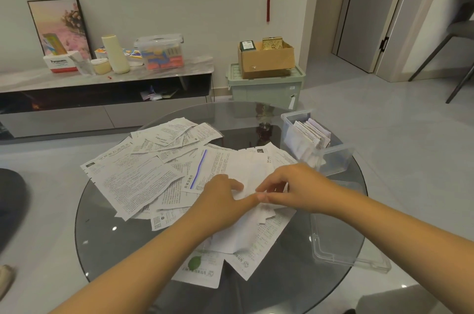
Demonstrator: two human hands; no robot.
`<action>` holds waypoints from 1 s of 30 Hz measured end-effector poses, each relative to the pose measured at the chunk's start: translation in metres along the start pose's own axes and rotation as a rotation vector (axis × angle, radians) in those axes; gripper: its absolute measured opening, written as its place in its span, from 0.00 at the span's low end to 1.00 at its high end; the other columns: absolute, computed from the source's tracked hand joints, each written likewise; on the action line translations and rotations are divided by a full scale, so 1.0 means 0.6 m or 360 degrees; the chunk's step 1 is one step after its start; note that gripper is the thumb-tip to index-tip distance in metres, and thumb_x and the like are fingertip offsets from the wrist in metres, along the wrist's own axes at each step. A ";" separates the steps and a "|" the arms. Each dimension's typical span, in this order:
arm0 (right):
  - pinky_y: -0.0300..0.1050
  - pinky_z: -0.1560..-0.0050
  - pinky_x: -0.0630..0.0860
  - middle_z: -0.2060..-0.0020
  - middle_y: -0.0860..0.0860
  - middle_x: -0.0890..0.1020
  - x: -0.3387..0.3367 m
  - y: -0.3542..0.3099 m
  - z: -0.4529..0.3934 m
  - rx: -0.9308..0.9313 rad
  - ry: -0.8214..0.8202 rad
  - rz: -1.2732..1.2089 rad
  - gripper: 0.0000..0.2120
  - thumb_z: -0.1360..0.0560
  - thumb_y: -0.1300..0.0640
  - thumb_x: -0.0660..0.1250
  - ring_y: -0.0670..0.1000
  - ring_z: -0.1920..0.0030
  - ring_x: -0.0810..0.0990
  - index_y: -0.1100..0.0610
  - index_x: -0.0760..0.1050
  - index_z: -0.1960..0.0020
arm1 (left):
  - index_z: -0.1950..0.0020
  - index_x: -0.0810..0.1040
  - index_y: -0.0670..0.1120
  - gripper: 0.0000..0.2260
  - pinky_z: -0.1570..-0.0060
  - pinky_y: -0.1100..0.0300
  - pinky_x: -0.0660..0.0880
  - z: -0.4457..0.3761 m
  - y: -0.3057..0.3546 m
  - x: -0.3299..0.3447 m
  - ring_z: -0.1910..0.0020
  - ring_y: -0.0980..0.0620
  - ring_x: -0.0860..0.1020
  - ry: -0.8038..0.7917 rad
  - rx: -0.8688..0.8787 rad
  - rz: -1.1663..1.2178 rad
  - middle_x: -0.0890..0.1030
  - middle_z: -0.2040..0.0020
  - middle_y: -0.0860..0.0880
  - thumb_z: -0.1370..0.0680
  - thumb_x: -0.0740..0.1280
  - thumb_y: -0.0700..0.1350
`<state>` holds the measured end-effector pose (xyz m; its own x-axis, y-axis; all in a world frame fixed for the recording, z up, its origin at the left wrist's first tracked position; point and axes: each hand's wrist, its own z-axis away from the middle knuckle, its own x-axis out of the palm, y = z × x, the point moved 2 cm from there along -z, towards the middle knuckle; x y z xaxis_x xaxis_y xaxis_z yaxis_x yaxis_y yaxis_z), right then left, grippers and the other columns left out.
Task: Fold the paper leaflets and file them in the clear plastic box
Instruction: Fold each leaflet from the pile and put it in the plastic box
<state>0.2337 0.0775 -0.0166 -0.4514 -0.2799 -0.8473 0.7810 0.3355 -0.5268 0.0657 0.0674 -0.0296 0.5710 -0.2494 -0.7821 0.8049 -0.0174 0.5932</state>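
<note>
Leaflets [143, 175] lie in a loose, overlapping pile across the middle of a round glass table [107, 231]. Both hands rest on one white sheet [246, 185] at the near right part of the pile. The left hand [220, 198] lies palm down on the sheet, index finger extended to the right, pressing the paper flat. The right hand [295, 185] meets it from the right: thumb and fingers are brought together on the sheet's edge, pinching the paper just beside the left fingertip. The two hands touch or nearly touch at that point.

Under the sheet lie further printed leaflets, one with a blue stripe [198, 172] just left of the left hand and one with a green leaf mark [195, 262] at the near edge of the pile.

The clear plastic box [333, 157] stands on the far right part of the table, open at the top. Folded papers [311, 134] stand upright and slightly tilted inside its far compartment. A clear lid [346, 249] lies flat on the table, near the right forearm.

Beyond the table, a green storage bin [266, 90] supports a cardboard box [266, 59].
</note>
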 end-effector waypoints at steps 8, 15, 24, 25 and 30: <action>0.25 0.61 0.71 0.57 0.50 0.84 0.016 0.009 -0.012 0.0296 0.0005 -0.0416 0.11 0.30 0.58 0.73 0.41 0.61 0.78 0.51 0.82 0.48 | 0.42 0.77 0.56 0.19 0.57 0.68 0.68 -0.002 -0.018 -0.020 0.52 0.61 0.73 0.0049 -0.0108 0.0583 0.74 0.48 0.56 0.26 0.69 0.37; 0.29 0.68 0.70 0.69 0.47 0.80 0.023 -0.003 -0.004 0.0399 -0.0150 -0.0831 0.12 0.31 0.60 0.75 0.42 0.68 0.77 0.52 0.81 0.48 | 0.48 0.82 0.49 0.17 0.50 0.56 0.78 0.005 -0.031 -0.030 0.48 0.48 0.79 -0.0021 -0.0334 0.1324 0.79 0.45 0.46 0.28 0.69 0.29; 0.36 0.57 0.73 0.61 0.55 0.78 0.001 -0.008 -0.004 0.0315 0.0301 -0.1040 0.11 0.26 0.62 0.68 0.49 0.59 0.74 0.47 0.81 0.51 | 0.43 0.80 0.47 0.16 0.48 0.60 0.77 0.005 -0.039 -0.041 0.53 0.54 0.83 -0.0010 -0.0160 0.1512 0.83 0.50 0.49 0.28 0.70 0.33; 0.37 0.54 0.74 0.58 0.56 0.80 -0.002 -0.008 -0.004 0.0307 0.0329 -0.1025 0.11 0.26 0.61 0.68 0.50 0.57 0.76 0.46 0.81 0.51 | 0.44 0.81 0.49 0.16 0.48 0.61 0.76 0.007 -0.038 -0.042 0.54 0.56 0.82 0.0029 -0.0112 0.1336 0.83 0.52 0.51 0.29 0.72 0.35; 0.27 0.62 0.70 0.64 0.44 0.76 -0.013 -0.017 0.001 0.0103 0.0575 -0.0713 0.07 0.28 0.58 0.71 0.41 0.64 0.73 0.46 0.81 0.54 | 0.58 0.81 0.59 0.09 0.64 0.73 0.68 0.015 -0.020 -0.050 0.67 0.64 0.74 0.0606 0.0235 0.0589 0.78 0.60 0.56 0.29 0.74 0.43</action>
<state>0.2297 0.0756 -0.0047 -0.8538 -0.0533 -0.5179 0.4996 0.1961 -0.8438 0.0377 0.0665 -0.0116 0.8517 0.1026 -0.5138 0.5238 -0.1378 0.8407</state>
